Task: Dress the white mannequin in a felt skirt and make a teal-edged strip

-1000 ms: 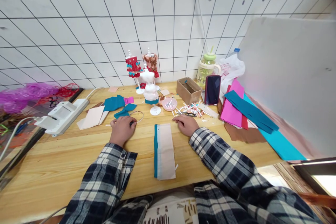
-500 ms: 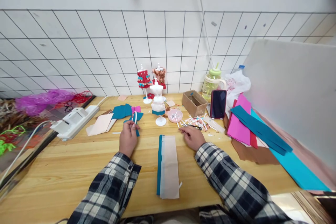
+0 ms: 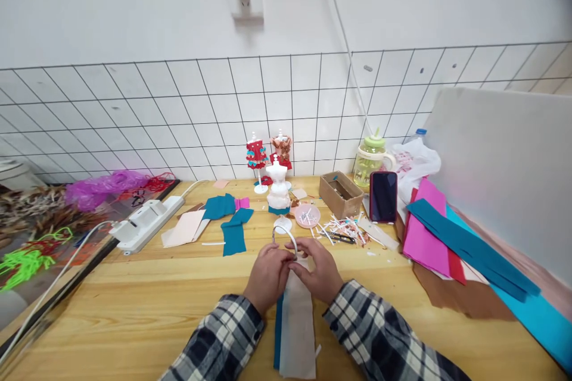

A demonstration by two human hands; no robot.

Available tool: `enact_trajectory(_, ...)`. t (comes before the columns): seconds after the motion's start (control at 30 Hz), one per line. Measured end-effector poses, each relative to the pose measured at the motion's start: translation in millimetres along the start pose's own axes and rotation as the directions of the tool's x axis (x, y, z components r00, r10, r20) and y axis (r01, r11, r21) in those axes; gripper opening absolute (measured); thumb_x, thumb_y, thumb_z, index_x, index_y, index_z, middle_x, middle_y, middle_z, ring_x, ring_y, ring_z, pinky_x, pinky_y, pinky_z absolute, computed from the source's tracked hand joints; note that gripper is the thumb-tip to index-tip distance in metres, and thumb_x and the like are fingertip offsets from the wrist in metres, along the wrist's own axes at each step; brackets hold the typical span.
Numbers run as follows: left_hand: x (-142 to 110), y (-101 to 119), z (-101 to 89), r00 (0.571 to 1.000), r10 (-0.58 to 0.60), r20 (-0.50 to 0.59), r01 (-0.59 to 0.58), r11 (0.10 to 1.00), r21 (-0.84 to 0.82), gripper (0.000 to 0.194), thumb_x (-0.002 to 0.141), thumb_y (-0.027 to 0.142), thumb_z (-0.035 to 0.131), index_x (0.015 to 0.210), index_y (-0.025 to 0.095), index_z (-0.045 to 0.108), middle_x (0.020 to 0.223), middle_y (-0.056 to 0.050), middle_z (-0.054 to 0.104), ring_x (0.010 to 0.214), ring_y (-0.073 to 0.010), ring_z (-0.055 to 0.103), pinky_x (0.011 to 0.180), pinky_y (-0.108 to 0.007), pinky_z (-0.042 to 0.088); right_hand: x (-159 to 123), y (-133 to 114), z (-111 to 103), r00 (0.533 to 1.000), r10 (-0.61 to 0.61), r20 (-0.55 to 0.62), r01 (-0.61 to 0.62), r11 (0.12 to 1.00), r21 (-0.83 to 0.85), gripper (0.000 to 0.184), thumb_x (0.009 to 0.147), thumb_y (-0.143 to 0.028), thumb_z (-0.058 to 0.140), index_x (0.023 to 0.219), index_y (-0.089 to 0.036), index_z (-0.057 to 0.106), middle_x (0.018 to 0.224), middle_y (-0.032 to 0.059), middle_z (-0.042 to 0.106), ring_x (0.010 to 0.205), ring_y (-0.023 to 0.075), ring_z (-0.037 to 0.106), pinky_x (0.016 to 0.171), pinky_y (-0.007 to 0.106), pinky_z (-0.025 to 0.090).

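My left hand (image 3: pixel 271 277) and my right hand (image 3: pixel 319 269) meet over the far end of a layered fabric strip, pale beige (image 3: pixel 297 327) on top with a teal edge (image 3: pixel 277 336) along its left side. Between them a narrow white roll of tape (image 3: pixel 290 231) stands up as a thin ring. The left fingers are closed around its lower part. My right thumb and fingers pinch at its right side, close to the left fingertips. Exactly what the right fingertips grip is hidden. A white mini dress form (image 3: pixel 277 181) with a teal band stands just beyond.
Teal fabric pieces (image 3: pixel 235 238) and beige pieces (image 3: pixel 182 229) lie left. A pink dish (image 3: pixel 307 214), white paper scraps (image 3: pixel 342 226), a cardboard box (image 3: pixel 342 193) and a phone (image 3: pixel 383 197) sit right. Coloured fabric (image 3: pixel 426 232) is stacked far right; a power strip (image 3: pixel 149 223) lies left.
My left hand has brought the tape roll from the teal scraps to the fabric strip. My right hand has moved left to join it. The view has tilted up slightly.
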State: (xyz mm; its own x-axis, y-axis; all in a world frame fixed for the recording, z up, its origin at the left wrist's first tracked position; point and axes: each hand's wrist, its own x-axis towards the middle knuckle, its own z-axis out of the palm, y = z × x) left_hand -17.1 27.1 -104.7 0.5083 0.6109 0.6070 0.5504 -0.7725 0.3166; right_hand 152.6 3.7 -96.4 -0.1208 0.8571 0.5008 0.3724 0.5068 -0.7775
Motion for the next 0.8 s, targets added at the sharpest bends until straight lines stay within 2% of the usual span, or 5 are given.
enact_trajectory(0.13, 1, 4, 2.4, 0.991, 0.065, 0.116, -0.068, 0.997, 0.027, 0.024, 0.090, 0.018, 0.043, 0.110, 0.024, 0.054, 0.096, -0.007, 0.070, 0.086, -0.0212, 0.064, 0.090, -0.045, 0.047, -5, 11, 2, 0.992, 0.107, -0.073, -0.102, 0.992, 0.076, 0.039, 0.082, -0.030, 0.064, 0.118, -0.027, 0.051, 0.101, 0.0048, 0.072, 0.080, 0.0194, 0.065, 0.073, 0.036, 0.053)
enact_trajectory(0.27, 2, 0, 3.3, 0.983, 0.059, 0.175, -0.068, 0.997, 0.048, 0.024, 0.091, 0.019, 0.043, 0.111, 0.023, 0.056, 0.089, -0.008, 0.069, 0.082, -0.0226, 0.063, 0.075, -0.040, 0.050, -6, 23, -1, 0.986, 0.153, -0.062, -0.147, 0.985, 0.090, 0.038, 0.079, -0.031, 0.067, 0.114, -0.025, 0.052, 0.100, 0.0039, 0.073, 0.075, 0.0180, 0.065, 0.069, 0.034, 0.053)
enact_trajectory(0.4, 2, -2, 5.9, 0.979, 0.036, 0.200, -0.041, 0.999, 0.020, 0.023, 0.092, 0.020, 0.042, 0.111, 0.022, 0.056, 0.093, -0.009, 0.068, 0.086, -0.0223, 0.063, 0.077, -0.039, 0.050, -6, 24, -2, 0.984, 0.167, -0.070, -0.161, 0.983, 0.083, 0.037, 0.076, -0.035, 0.071, 0.106, -0.024, 0.052, 0.100, 0.0048, 0.073, 0.075, 0.0183, 0.065, 0.069, 0.034, 0.052)
enact_trajectory(0.57, 0, -4, 6.2, 0.973, 0.064, 0.223, -0.073, 0.997, 0.032, 0.025, 0.093, 0.020, 0.041, 0.113, 0.019, 0.056, 0.089, -0.009, 0.068, 0.083, -0.0223, 0.062, 0.074, -0.037, 0.048, -6, 22, -3, 0.984, 0.159, -0.082, -0.153, 0.985, 0.075, 0.034, 0.075, -0.034, 0.071, 0.101, -0.024, 0.052, 0.099, 0.0039, 0.073, 0.074, 0.0167, 0.063, 0.067, 0.032, 0.050)
enact_trajectory(0.8, 3, -4, 1.9, 0.960, 0.069, 0.272, -0.079, 0.997, 0.024, 0.027, 0.092, 0.019, 0.039, 0.112, 0.019, 0.057, 0.087, -0.008, 0.067, 0.082, -0.0223, 0.059, 0.075, -0.037, 0.046, -8, 24, -2, 0.968, 0.247, -0.038, -0.240, 0.962, 0.127, 0.034, 0.074, -0.031, 0.072, 0.094, -0.024, 0.046, 0.095, 0.0024, 0.073, 0.066, 0.0153, 0.060, 0.062, 0.031, 0.049)
